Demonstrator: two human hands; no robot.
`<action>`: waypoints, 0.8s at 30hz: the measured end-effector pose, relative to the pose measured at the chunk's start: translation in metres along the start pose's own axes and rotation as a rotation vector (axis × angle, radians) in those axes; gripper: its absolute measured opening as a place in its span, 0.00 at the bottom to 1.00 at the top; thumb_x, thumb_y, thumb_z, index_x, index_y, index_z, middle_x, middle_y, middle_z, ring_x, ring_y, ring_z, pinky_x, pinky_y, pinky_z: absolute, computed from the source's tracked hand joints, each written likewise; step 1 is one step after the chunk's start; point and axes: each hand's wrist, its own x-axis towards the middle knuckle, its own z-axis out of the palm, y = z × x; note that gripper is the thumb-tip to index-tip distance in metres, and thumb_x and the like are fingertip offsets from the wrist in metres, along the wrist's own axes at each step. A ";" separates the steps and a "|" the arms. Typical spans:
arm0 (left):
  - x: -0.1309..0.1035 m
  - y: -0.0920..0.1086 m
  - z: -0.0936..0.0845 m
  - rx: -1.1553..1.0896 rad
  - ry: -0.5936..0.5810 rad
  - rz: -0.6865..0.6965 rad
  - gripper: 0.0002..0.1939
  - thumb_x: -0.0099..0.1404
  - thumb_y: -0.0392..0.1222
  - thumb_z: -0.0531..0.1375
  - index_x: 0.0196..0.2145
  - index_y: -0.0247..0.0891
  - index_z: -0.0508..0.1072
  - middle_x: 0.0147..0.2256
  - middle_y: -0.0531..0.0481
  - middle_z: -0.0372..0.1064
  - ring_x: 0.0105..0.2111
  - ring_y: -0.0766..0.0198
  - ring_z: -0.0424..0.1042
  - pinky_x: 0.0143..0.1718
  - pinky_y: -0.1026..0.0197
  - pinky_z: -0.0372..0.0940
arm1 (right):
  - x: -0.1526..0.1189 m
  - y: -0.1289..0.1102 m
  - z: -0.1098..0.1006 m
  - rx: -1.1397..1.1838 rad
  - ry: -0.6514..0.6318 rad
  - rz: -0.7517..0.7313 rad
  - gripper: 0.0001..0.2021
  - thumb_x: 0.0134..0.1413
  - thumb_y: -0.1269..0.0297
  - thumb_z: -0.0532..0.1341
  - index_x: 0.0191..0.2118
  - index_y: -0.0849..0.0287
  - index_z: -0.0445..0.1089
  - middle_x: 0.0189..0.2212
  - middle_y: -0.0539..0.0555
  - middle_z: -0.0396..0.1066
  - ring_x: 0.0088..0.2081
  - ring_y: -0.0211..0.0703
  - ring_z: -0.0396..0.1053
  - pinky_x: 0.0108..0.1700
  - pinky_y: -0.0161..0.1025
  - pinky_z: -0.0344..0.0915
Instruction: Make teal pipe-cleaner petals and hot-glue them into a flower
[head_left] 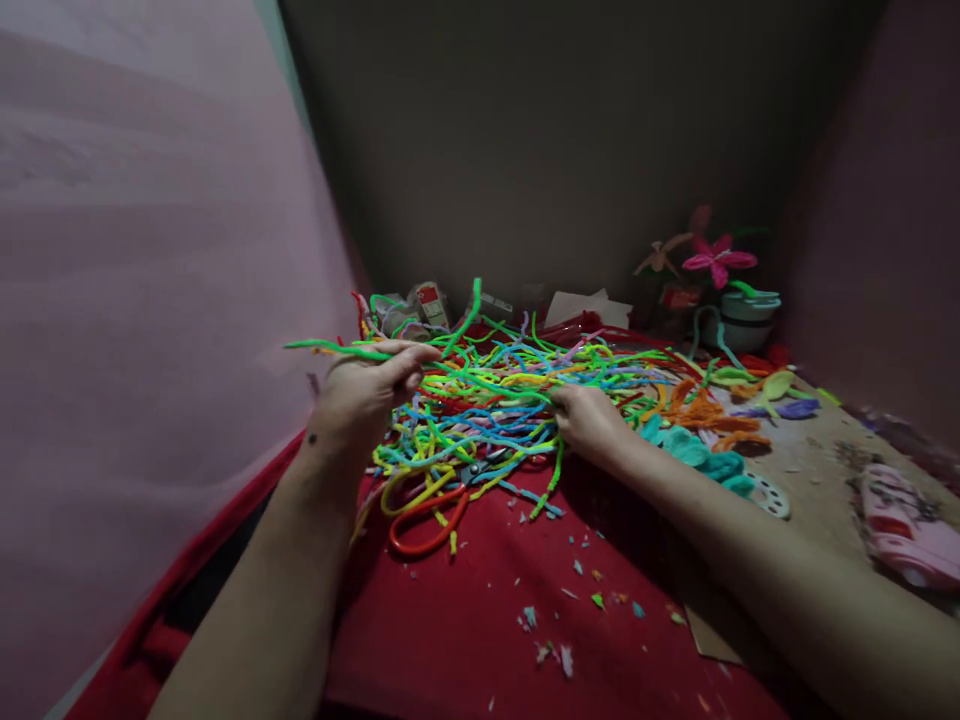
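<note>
A wide pile of pipe cleaners (pixel 480 425) in green, yellow, blue, red and purple lies across the red cloth. My left hand (pixel 382 378), at the pile's left side, is closed around a green pipe cleaner (pixel 322 348) whose end sticks out to the left. Over the right part of the pile, my right hand (pixel 585 418) has its fingers pinched at a green strand; the fingertips are partly hidden. Scissors with red handles (pixel 427 545) lie at the pile's front edge, blades partly under the strands.
Orange petals (pixel 690 410) and teal petals (pixel 697 452) lie to the right on a brown board (pixel 810 470). A pink glue gun (pixel 907 530) is at the far right. Behind stand a light teal pot (pixel 750 320) and a pink flower (pixel 720 260). Scraps dot the red cloth (pixel 465 640).
</note>
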 end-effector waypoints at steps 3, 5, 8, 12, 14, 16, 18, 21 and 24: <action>0.003 -0.002 -0.001 -0.327 0.051 -0.052 0.06 0.51 0.37 0.62 0.27 0.31 0.73 0.15 0.56 0.56 0.14 0.78 0.53 0.12 0.73 0.44 | -0.003 -0.007 -0.007 0.025 0.041 -0.008 0.10 0.48 0.71 0.53 0.32 0.60 0.71 0.33 0.57 0.72 0.36 0.44 0.68 0.36 0.35 0.58; 0.002 -0.005 0.005 -0.491 0.052 -0.043 0.06 0.52 0.36 0.61 0.28 0.30 0.73 0.17 0.56 0.58 0.13 0.79 0.52 0.13 0.73 0.47 | -0.005 -0.014 -0.014 0.106 0.113 0.015 0.11 0.49 0.70 0.52 0.34 0.61 0.71 0.35 0.58 0.71 0.37 0.44 0.67 0.37 0.36 0.59; 0.000 -0.007 0.013 -0.628 0.064 0.035 0.06 0.55 0.37 0.59 0.31 0.33 0.72 0.19 0.55 0.59 0.14 0.78 0.53 0.16 0.72 0.52 | -0.008 -0.019 -0.023 0.496 0.148 0.199 0.12 0.50 0.65 0.52 0.35 0.63 0.70 0.26 0.56 0.70 0.27 0.43 0.67 0.30 0.38 0.62; -0.004 -0.006 0.020 -0.656 0.014 0.061 0.05 0.57 0.39 0.58 0.31 0.35 0.72 0.19 0.56 0.59 0.15 0.78 0.54 0.17 0.71 0.53 | -0.013 -0.014 -0.037 0.665 0.482 0.321 0.16 0.47 0.64 0.55 0.43 0.66 0.64 0.31 0.60 0.69 0.26 0.44 0.67 0.28 0.42 0.63; -0.008 -0.005 0.025 -0.641 -0.026 0.041 0.06 0.57 0.39 0.59 0.31 0.35 0.71 0.18 0.56 0.59 0.15 0.78 0.54 0.17 0.70 0.52 | -0.020 -0.015 -0.046 0.390 0.748 0.094 0.19 0.46 0.67 0.57 0.47 0.64 0.62 0.43 0.64 0.65 0.38 0.49 0.66 0.38 0.47 0.63; -0.013 -0.004 0.031 -0.611 -0.058 0.016 0.06 0.56 0.40 0.59 0.31 0.34 0.72 0.19 0.56 0.59 0.14 0.78 0.53 0.17 0.70 0.51 | -0.028 -0.021 -0.053 0.143 0.787 -0.190 0.20 0.49 0.70 0.55 0.51 0.60 0.61 0.48 0.62 0.63 0.48 0.51 0.61 0.48 0.49 0.57; -0.021 -0.003 0.037 -0.551 -0.110 -0.003 0.07 0.56 0.40 0.60 0.32 0.34 0.72 0.19 0.56 0.60 0.15 0.78 0.54 0.17 0.70 0.50 | -0.034 -0.029 -0.055 -0.032 0.727 -0.372 0.18 0.52 0.71 0.54 0.50 0.57 0.62 0.49 0.58 0.64 0.52 0.51 0.57 0.53 0.50 0.52; -0.033 -0.002 0.047 -0.445 -0.235 -0.015 0.08 0.57 0.41 0.58 0.32 0.33 0.72 0.18 0.56 0.60 0.15 0.77 0.54 0.18 0.69 0.51 | -0.037 -0.035 -0.049 -0.119 0.585 -0.403 0.13 0.55 0.69 0.53 0.45 0.59 0.67 0.42 0.58 0.69 0.47 0.50 0.61 0.52 0.50 0.51; -0.039 -0.002 0.052 -0.407 -0.354 -0.040 0.09 0.58 0.41 0.57 0.33 0.33 0.71 0.19 0.56 0.60 0.16 0.76 0.55 0.18 0.69 0.51 | -0.037 -0.034 -0.044 0.027 0.398 -0.319 0.11 0.56 0.68 0.51 0.33 0.60 0.71 0.28 0.56 0.71 0.32 0.44 0.65 0.40 0.43 0.59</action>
